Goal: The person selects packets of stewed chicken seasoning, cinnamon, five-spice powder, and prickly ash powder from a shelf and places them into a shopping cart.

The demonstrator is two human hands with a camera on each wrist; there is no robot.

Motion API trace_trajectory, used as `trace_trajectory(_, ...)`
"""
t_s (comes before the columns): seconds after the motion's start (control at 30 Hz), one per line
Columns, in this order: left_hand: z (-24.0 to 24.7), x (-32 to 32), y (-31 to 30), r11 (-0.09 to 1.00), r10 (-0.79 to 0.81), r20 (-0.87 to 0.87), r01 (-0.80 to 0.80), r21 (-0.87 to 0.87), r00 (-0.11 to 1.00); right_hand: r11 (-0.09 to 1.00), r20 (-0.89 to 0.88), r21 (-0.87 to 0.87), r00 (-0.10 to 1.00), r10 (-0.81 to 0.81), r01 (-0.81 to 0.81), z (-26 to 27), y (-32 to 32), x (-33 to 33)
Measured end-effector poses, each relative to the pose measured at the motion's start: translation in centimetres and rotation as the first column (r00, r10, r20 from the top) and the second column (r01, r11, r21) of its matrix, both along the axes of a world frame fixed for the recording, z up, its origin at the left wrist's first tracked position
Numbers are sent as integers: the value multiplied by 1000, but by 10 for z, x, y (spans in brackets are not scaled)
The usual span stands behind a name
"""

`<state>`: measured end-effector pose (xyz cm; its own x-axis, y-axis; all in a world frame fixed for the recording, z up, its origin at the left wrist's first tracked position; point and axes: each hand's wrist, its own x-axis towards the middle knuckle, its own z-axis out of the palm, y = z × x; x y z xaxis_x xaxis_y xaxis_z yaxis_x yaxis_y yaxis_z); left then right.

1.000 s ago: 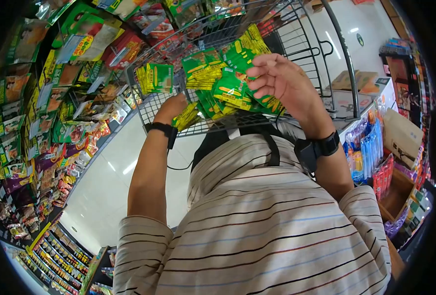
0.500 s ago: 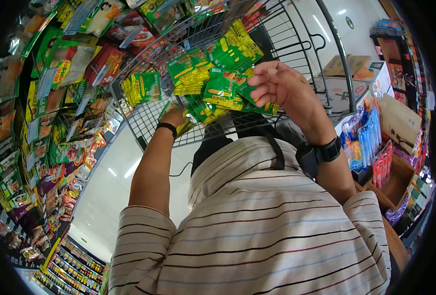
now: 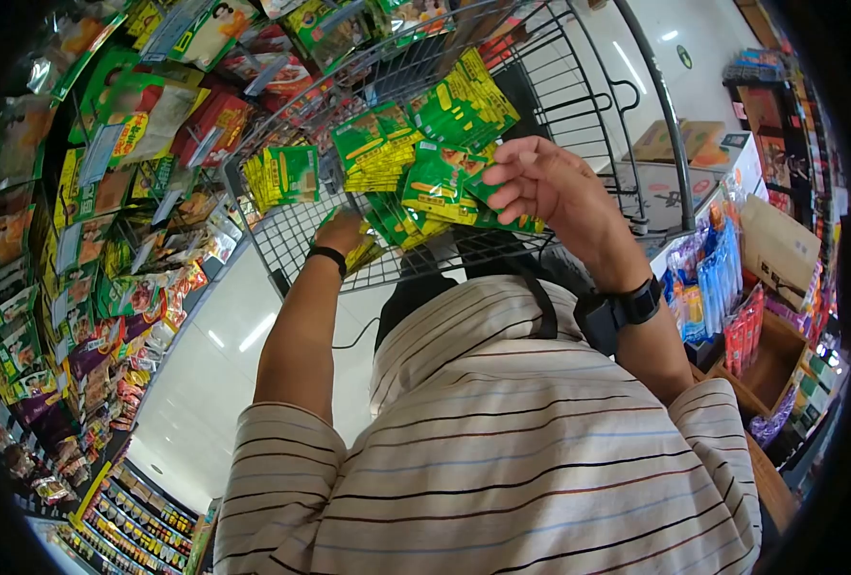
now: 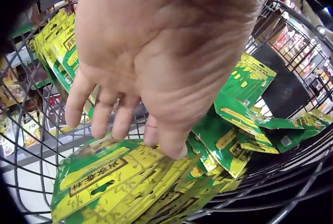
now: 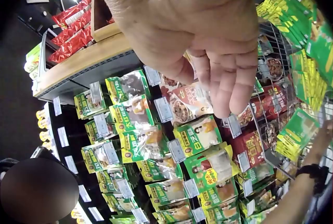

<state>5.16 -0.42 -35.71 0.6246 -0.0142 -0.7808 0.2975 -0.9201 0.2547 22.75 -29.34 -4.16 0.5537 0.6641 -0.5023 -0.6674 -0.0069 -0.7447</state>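
Note:
My left hand [image 3: 339,231] reaches down into the shopping cart. In the left wrist view, that hand's fingers hang fairly straight, with the thumb tip at the top edge of a stack of green-and-yellow food packets [image 4: 114,182]. My right hand [image 3: 555,182] hovers over the cart's near right part, fingers loosely bent, nothing in them. Below and left of it are more green-and-yellow packets [image 3: 440,172], piled in several bundles. One separate bundle of packets [image 3: 291,175] leans at the cart's left side.
The wire shopping cart [image 3: 286,251] stands against my body. Hanging food packets [image 3: 147,110] fill the shelf on the left. At the right are a white box [image 3: 699,172], blue packages [image 3: 718,278] and a wooden crate [image 3: 775,369].
Over the second, the cart and its packets shifted left and slightly down in view, mostly in the first half. My left hand moved a little lower; the right hand kept its relaxed pose.

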Motion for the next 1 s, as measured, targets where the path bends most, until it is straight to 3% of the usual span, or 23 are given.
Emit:
trace_trajectory(0.17,5,-9,2,996,92,39,-93,12,995,1000,-7,9,1000,4,-4,-2,2,-6)
trace_trajectory(0.37,36,-18,13,999,-4,-90,7,31,996,1000,4,4,1000,20,-20,-5,5,-13)
trace_trajectory(0.47,28,-24,16,997,62,-49,-60,41,997,1000,-1,4,1000,31,-30,-8,6,-17)
trace_trajectory(0.6,19,-16,12,995,95,-184,-86,54,978,999,-10,11,999,38,-38,-7,7,-22)
trace_trajectory(0.8,-20,-18,6,957,286,-22,-285,49,958,999,-10,-36,1000,-1,1,-7,-1,-24)
trace_trajectory(0.9,-29,-15,5,961,273,-51,-270,60,961,999,-11,-47,1000,-10,9,-6,-2,-25)
trace_trajectory(1.0,-6,-6,1,987,158,-144,-151,62,977,998,-22,-55,1000,-16,14,-6,-3,-26)
